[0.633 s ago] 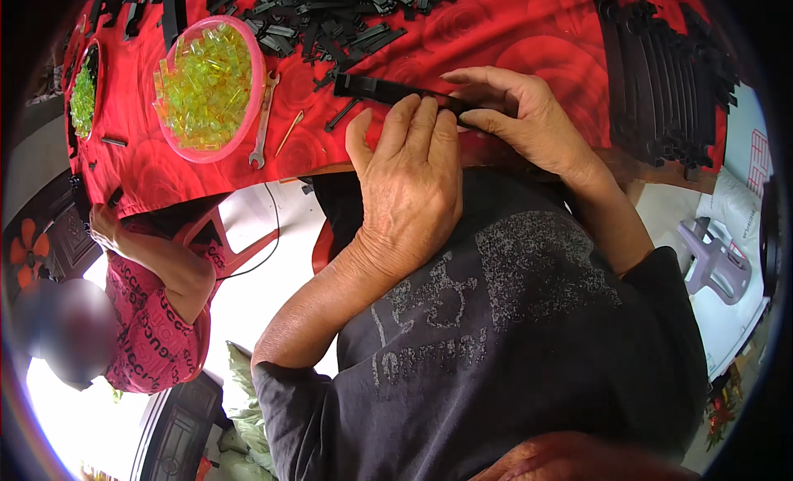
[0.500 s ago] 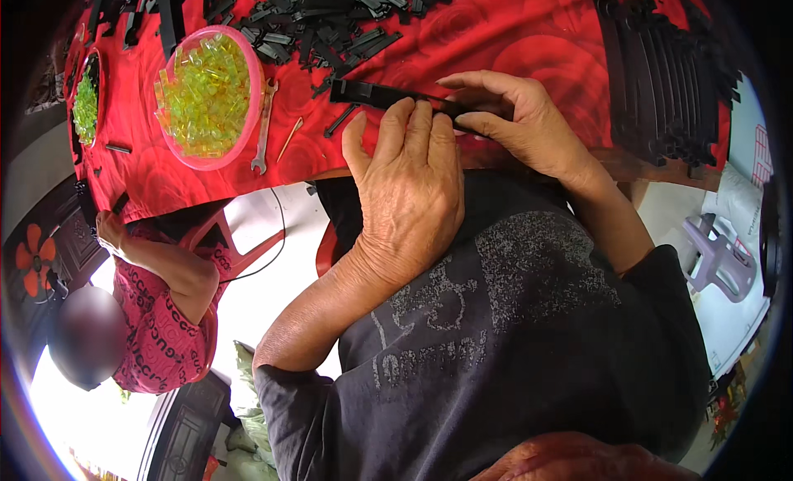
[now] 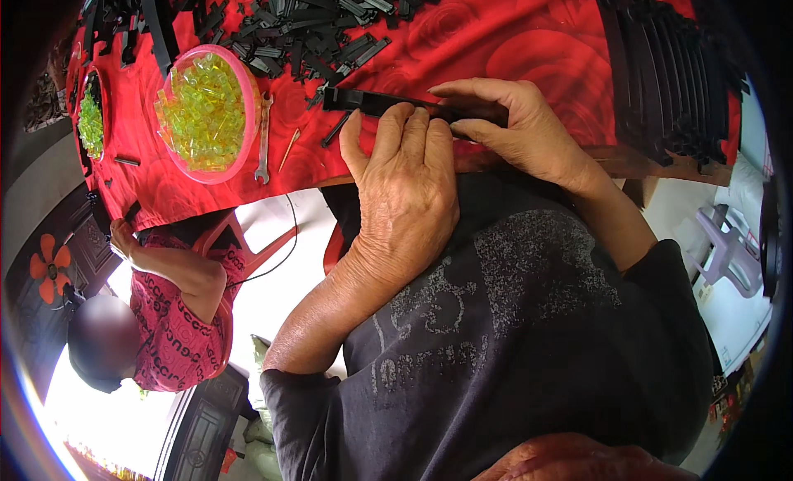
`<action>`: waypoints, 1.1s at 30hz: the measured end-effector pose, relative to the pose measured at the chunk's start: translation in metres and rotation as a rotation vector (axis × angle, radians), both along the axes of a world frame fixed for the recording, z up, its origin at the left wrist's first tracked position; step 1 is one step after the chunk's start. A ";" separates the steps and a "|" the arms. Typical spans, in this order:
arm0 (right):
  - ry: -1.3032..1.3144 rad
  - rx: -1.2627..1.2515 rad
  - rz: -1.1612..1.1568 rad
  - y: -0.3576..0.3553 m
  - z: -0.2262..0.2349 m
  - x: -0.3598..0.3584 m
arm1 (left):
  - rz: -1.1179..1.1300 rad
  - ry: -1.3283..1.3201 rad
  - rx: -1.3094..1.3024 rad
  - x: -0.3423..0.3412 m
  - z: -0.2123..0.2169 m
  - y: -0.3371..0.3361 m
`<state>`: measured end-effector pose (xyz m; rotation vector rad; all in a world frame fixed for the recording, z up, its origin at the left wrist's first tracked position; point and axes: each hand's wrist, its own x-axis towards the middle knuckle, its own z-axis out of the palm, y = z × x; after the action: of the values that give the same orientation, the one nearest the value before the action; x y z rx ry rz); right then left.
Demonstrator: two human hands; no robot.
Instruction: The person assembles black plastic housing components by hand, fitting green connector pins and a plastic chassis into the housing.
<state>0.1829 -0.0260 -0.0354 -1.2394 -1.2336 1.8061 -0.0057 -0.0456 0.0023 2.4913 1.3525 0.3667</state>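
Observation:
A long black plastic strip lies crosswise near the front edge of the red-covered table, held in both hands. The fingers of my left hand bend over its middle, with the thumb spread to the left. My right hand grips the strip's right part between thumb and fingers. What the fingertips press on is hidden. Left of my left hand, a thin black piece rests on the cloth.
A pink bowl of yellow-green clear pieces stands left, beside a wrench and a thin stick. Loose black parts are heaped at the back. Long black strips line up at right. Another person sits at left.
The view has shifted slightly, so the table and bowl sit a little differently in the picture. Both hands stay on the black strip, with the right hand's grip slightly changed.

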 end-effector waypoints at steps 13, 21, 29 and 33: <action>0.034 0.079 -0.015 -0.001 -0.005 -0.002 | 0.024 -0.084 0.011 -0.005 -0.005 0.005; -0.016 0.234 0.197 0.006 -0.007 0.012 | 0.061 -0.251 -0.123 -0.032 0.014 0.029; -0.078 0.337 0.290 0.020 -0.002 0.022 | -0.161 -0.198 -0.623 -0.039 0.006 0.040; 0.149 0.171 0.132 0.027 -0.009 0.036 | -0.015 -0.351 -0.559 -0.033 -0.005 0.026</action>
<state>0.2187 0.0009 -0.0441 -0.9313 -1.3799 1.8068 -0.0386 -0.0193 -0.0029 1.8753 1.1053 0.3445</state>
